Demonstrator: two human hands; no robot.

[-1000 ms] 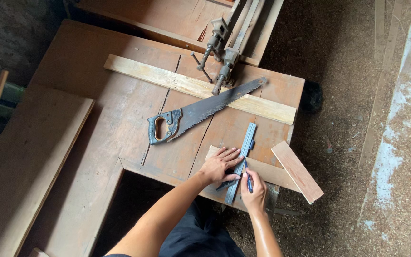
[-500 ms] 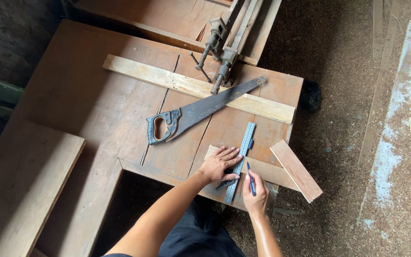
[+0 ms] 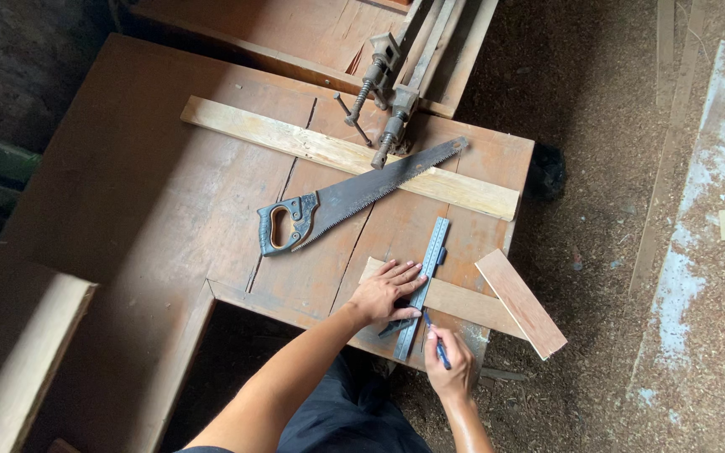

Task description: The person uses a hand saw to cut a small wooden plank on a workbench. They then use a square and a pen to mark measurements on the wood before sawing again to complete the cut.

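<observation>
Down low in the frame, the brown counter (image 3: pixel 169 193) holds a long board (image 3: pixel 337 155) and a saw (image 3: pixel 354 197). Left hand (image 3: pixel 383 294) lies flat, fingers spread, pressing a metal ruler (image 3: pixel 423 285) on a small plank (image 3: pixel 463 304). Right hand (image 3: pixel 451 369) pinches a blue pencil (image 3: pixel 436 346) beside the ruler.

Lower centre of frame: left hand (image 3: pixel 383 294) pressed flat on a grey metal try square (image 3: pixel 424 281) lying across a pale flat wooden strip (image 3: pixel 463 304). Right hand (image 3: pixel 451 367) grips a blue pencil (image 3: pixel 435 345), tip at the square's edge. Above, a grey-handled handsaw (image 3: pixel 354 193) rests on the brown wooden workbench (image 3: pixel 153 193).
</observation>
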